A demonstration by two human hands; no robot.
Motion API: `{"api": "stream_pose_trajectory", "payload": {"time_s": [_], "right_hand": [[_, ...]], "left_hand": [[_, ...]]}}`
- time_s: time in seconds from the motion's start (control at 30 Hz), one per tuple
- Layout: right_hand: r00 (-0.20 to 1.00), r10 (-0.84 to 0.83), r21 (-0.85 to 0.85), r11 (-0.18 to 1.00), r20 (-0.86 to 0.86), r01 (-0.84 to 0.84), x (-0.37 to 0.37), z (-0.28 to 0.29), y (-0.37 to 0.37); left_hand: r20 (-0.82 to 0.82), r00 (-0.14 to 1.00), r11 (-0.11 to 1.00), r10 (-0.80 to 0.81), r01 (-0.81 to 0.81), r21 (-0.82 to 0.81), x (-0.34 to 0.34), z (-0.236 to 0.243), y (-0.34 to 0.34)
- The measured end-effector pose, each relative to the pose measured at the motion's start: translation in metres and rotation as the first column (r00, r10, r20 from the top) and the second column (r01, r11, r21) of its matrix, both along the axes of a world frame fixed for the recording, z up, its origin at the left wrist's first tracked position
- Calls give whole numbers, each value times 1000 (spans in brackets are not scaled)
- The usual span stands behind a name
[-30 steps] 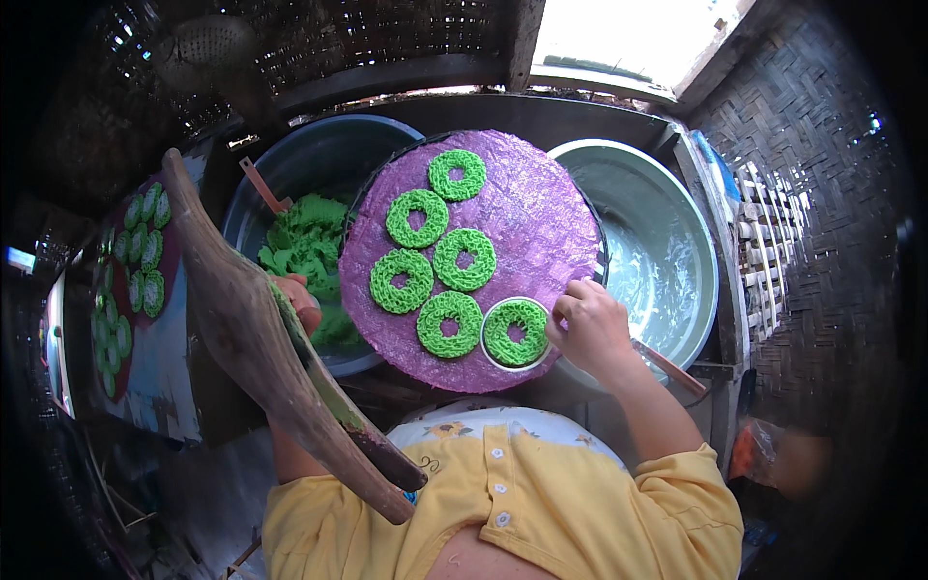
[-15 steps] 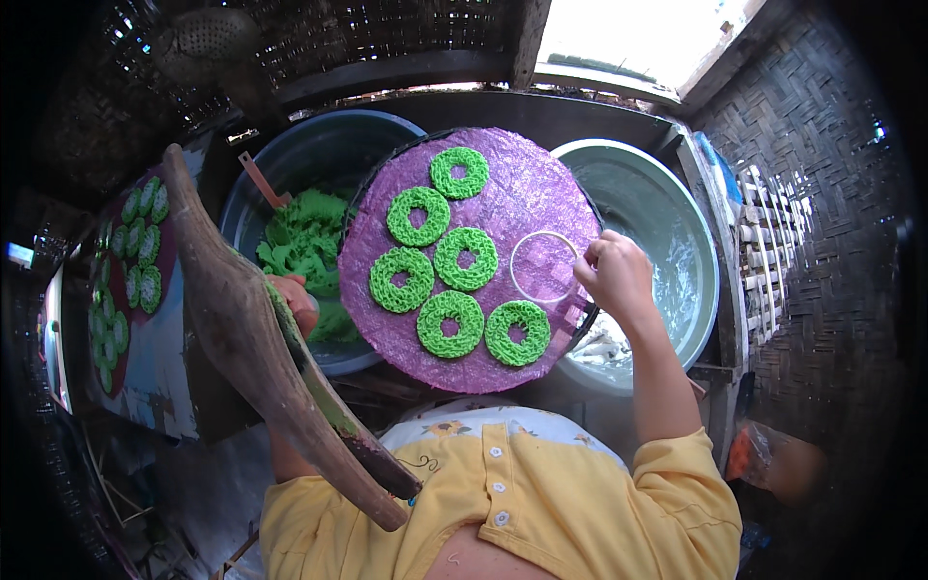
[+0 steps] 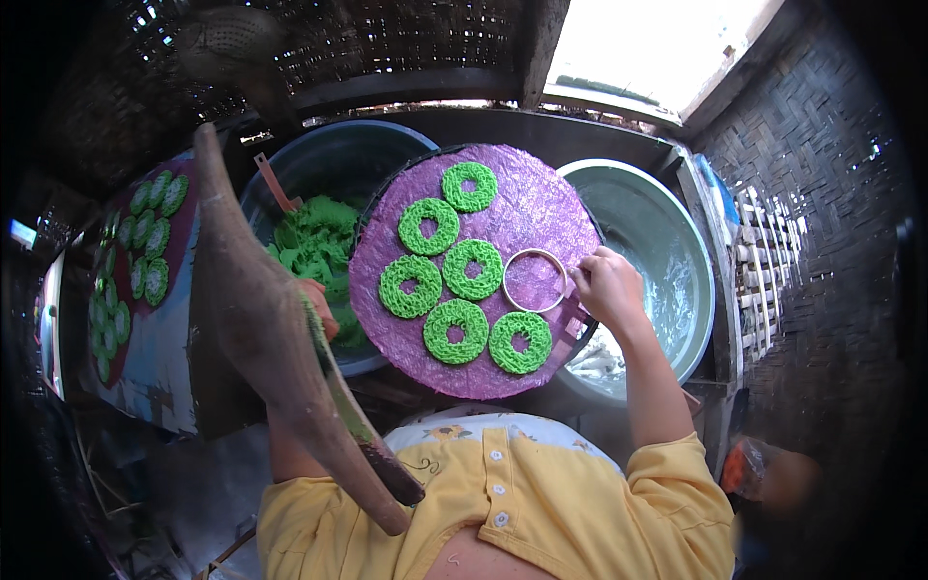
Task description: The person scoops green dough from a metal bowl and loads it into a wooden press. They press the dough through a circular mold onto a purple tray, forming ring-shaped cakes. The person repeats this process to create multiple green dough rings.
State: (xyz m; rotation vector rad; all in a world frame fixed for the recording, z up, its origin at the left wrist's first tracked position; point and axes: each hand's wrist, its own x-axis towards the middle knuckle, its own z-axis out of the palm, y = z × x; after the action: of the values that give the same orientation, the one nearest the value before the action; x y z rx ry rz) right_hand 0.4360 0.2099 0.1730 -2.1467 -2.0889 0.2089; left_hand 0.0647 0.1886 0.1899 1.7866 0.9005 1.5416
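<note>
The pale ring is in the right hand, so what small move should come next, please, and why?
Probably the right hand should settle the pale ring flat, since it frames a bare patch of purple sheet beside green coils.

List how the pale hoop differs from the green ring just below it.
The pale hoop is a thin plain band; the green ring is broad and lacy. The pale hoop's opening is wide, the green ring's hole small. The right hand holds the pale hoop; the green ring lies untouched on the purple sheet. Both are round with similar outer widths.
</note>
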Motion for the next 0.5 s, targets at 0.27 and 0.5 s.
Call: {"api": "stream_pose_trajectory", "payload": {"time_s": [0.27, 0.5], "right_hand": [[784, 541, 529, 781, -305, -333, -54, 102, -18], [730, 660, 760, 377, 181, -529, -105, 176, -54]], "left_hand": [[-503, 820, 938, 271, -108, 331, 85, 46, 15], [-862, 486, 982, -145, 175, -67, 119, 104, 11]]}}
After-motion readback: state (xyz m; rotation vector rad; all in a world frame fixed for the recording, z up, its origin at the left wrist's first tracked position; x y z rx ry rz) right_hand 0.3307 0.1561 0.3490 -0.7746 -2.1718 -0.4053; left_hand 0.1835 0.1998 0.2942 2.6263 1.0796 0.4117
